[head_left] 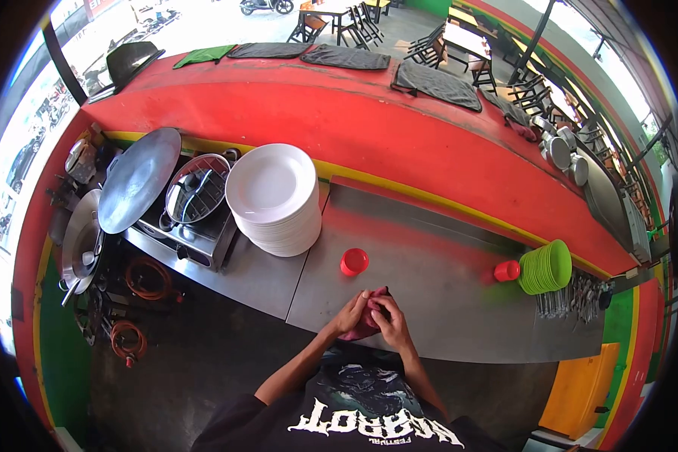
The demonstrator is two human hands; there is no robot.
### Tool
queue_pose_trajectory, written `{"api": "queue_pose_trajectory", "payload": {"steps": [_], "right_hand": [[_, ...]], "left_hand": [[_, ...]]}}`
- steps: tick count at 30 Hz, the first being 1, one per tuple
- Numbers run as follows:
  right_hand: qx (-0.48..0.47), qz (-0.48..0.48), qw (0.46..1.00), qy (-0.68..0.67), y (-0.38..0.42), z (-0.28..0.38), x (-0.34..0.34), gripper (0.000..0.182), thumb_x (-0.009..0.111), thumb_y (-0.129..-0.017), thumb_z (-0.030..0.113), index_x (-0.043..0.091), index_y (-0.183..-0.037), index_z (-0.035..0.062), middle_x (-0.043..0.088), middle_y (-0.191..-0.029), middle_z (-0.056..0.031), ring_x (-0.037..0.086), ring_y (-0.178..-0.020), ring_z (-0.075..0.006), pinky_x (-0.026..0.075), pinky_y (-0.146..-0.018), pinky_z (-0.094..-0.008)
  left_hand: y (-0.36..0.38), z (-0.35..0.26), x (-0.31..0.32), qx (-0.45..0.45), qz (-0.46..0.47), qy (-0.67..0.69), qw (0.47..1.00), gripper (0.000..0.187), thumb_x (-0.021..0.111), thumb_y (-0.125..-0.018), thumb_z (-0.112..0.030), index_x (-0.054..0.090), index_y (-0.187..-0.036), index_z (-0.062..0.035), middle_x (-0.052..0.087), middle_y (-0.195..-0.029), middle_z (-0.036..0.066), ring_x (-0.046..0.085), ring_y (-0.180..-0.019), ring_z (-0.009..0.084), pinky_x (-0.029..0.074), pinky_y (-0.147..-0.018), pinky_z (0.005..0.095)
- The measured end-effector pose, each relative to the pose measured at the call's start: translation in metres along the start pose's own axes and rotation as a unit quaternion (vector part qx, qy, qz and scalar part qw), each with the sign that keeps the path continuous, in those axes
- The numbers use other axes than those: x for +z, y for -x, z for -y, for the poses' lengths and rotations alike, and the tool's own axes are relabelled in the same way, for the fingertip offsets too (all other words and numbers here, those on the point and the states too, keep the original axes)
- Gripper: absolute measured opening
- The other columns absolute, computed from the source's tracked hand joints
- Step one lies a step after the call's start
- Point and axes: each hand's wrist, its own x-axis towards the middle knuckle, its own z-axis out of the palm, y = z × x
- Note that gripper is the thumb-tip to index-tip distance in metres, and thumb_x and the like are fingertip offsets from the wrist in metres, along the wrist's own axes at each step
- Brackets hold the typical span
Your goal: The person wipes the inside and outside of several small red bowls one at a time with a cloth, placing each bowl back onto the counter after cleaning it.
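Observation:
A dark red cloth (pixel 361 329) is bunched between my two hands at the front edge of the steel counter (pixel 429 309). My left hand (pixel 349 315) is closed around its left side. On the other side my right hand (pixel 391 322) grips it with bent fingers, and a bit of cloth sticks up above the knuckles. Just beyond my hands a small red cup (pixel 354 262) stands on the counter, touched by neither hand. Whether anything is wrapped inside the cloth is hidden.
Left of the cup rises a tall stack of white plates (pixel 275 196), beside a stove with a lidded pan (pixel 196 188). To the right are another red cup (pixel 507 271), stacked green bowls (pixel 546 266) and cutlery (pixel 576 297). A red ledge (pixel 301 102) runs behind.

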Motion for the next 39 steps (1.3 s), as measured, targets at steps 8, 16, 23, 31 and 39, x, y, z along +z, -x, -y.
{"api": "queue_pose_trajectory", "payload": {"steps": [8,16,23,31,39], "right_hand": [[-0.044,-0.032,0.992,0.118,0.032,0.018,-0.037,0.046,0.062,-0.091,0.02,0.052,-0.132,-0.0015,0.054,-0.133,-0.0223,0.053,-0.12,-0.0385,0.042,-0.103,-0.0448],[0.09,-0.005,0.992,-0.084,0.064,0.007,-0.106,0.026,0.06,-0.098,0.019,0.063,-0.113,-0.0019,0.068,-0.1,-0.0099,0.064,-0.094,-0.0168,0.05,-0.084,-0.0312],[0.21,0.01,0.848,-0.486,0.081,0.014,-0.151,0.034,0.055,-0.101,0.025,0.057,-0.125,0.0023,0.063,-0.115,-0.0043,0.06,-0.105,-0.0129,0.049,-0.092,-0.0291],[0.225,0.02,0.784,-0.578,0.11,0.03,-0.181,0.042,0.045,-0.105,0.033,0.048,-0.136,0.0042,0.057,-0.126,-0.0075,0.056,-0.116,-0.0157,0.044,-0.101,-0.0313],[-0.102,0.105,0.989,-0.016,0.145,0.025,-0.218,0.046,0.064,-0.091,0.018,0.047,-0.13,-0.0008,0.051,-0.12,-0.0187,0.051,-0.116,-0.0345,0.04,-0.102,-0.0423]], "left_hand": [[-0.008,-0.034,0.052,0.015,-0.002,-0.15,0.989,0.055,0.029,-0.106,-0.048,0.053,-0.12,-0.0006,0.063,-0.103,0.022,0.062,-0.102,0.0361,0.046,-0.09,0.0399],[0.0,-0.042,0.124,0.05,0.02,-0.242,0.969,0.047,0.034,-0.104,-0.045,0.051,-0.11,-0.0013,0.065,-0.09,0.023,0.064,-0.091,0.0426,0.048,-0.079,0.0441],[0.002,-0.063,0.18,0.05,0.024,-0.323,0.945,0.051,0.036,-0.101,-0.053,0.045,-0.115,-0.0054,0.062,-0.085,0.032,0.058,-0.09,0.0522,0.044,-0.077,0.056],[0.017,-0.064,0.221,0.032,-0.034,-0.333,0.942,0.05,0.034,-0.102,-0.051,0.046,-0.116,-0.0044,0.063,-0.09,0.032,0.059,-0.092,0.0518,0.045,-0.079,0.0549],[0.029,-0.042,0.265,0.061,-0.064,-0.176,0.98,0.045,0.032,-0.107,-0.042,0.051,-0.105,-0.0013,0.056,-0.094,0.015,0.054,-0.088,0.026,0.044,-0.084,0.0344]]}}
